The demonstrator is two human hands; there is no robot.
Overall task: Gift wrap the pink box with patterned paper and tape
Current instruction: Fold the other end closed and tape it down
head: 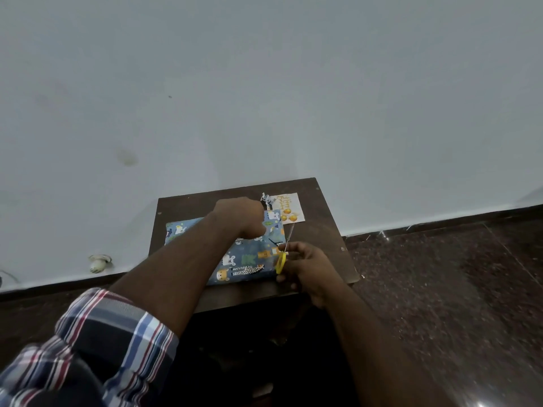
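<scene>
From the head cam, your box in blue animal-print patterned paper (244,254) lies flat on the small dark wooden table (320,230) by the wall. Your left hand (244,215) sits curled on its far right end, though what it's pinching I can't tell. Your right hand (305,265) grips yellow-handled scissors (281,261), blades pointing away along the right edge. A birthday card (288,207) lies just beyond.

Blue animal-print wrapping paper (246,257); yellow-handled scissors (280,261); dark brown table (323,230); plaid sleeve (111,342), red-blue-white.
</scene>
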